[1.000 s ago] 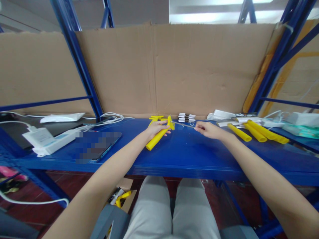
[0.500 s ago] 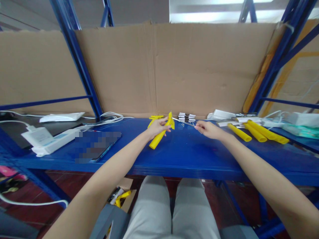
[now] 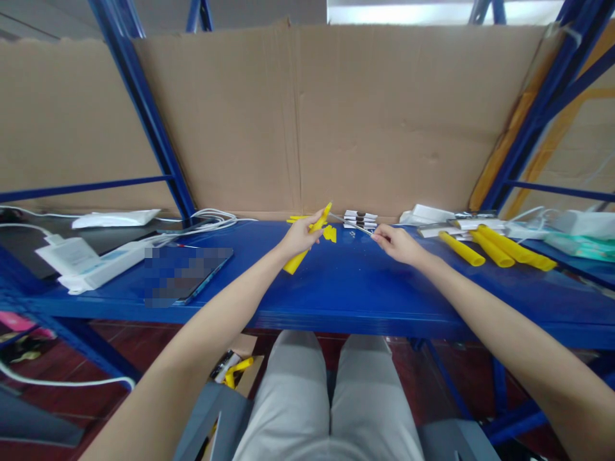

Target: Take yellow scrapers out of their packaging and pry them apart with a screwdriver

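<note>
My left hand (image 3: 298, 238) is closed around a yellow tubular plastic part (image 3: 296, 262), which leans with its upper end tilted to the right. My right hand (image 3: 394, 244) pinches a thin metal tool (image 3: 354, 225); blur hides whether it is a screwdriver or tweezers. The tool points left, its tip close to the upper end of the yellow part; contact cannot be made out. A smaller yellow piece (image 3: 330, 234) shows just right of my left fingers. Behind the tool lies a stack of white-and-dark pieces (image 3: 360, 219), with tiny bits (image 3: 352, 235) in front.
Several yellow tubes (image 3: 462, 249) lie on the right of the blue table (image 3: 365, 288), near white packages (image 3: 426, 215). On the left are a dark tablet-like slab (image 3: 196, 278) and a white power strip (image 3: 103, 269). Cardboard (image 3: 384, 121) stands behind. Below, an open box (image 3: 247, 378) holds yellow parts.
The yellow part in my left hand has turned and shifted slightly, and the smaller yellow piece shows more separately beside it. My right hand with the tool moved slightly left. The view tilted down a little.
</note>
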The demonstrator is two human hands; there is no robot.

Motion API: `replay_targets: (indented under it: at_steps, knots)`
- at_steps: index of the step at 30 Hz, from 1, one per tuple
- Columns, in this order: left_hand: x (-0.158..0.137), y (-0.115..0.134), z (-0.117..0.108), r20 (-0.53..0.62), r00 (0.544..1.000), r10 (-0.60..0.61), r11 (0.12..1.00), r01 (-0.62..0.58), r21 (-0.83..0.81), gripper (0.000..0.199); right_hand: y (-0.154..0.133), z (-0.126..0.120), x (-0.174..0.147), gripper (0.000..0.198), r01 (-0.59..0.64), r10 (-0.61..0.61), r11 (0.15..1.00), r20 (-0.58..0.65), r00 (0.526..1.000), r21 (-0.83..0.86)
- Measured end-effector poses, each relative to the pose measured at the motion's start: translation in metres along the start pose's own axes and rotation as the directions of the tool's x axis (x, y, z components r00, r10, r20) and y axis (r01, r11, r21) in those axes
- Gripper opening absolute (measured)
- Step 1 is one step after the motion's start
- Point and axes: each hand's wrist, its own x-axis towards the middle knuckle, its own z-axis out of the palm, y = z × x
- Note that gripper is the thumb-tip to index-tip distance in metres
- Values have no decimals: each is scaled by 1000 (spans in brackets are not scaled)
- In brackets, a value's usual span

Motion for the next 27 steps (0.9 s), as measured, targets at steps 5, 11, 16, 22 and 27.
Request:
replay_targets:
  at_steps: [5, 11, 16, 22, 27]
  knots:
    - [-4, 8, -3, 4, 1000, -26, 1000, 26, 17, 62, 6, 14, 2, 25, 45, -38, 987, -49, 998, 153]
    - [-4, 10, -4, 9, 999, -46, 999, 45, 21, 62, 8, 20, 3, 26, 18, -7, 977, -54, 999, 214]
    - [-2, 8, -3, 27, 999, -32, 998, 31, 57, 63, 9, 20, 4, 25, -39, 42, 986, -10, 999, 164]
    - [-4, 11, -5, 32, 999, 11, 999, -12, 52, 62, 11, 16, 4, 36, -3, 1, 979, 10, 1000, 205]
    - [-4, 11, -5, 16, 1000, -17, 998, 16, 53, 62, 13, 7, 4, 32, -100, 66, 957, 131, 989, 272]
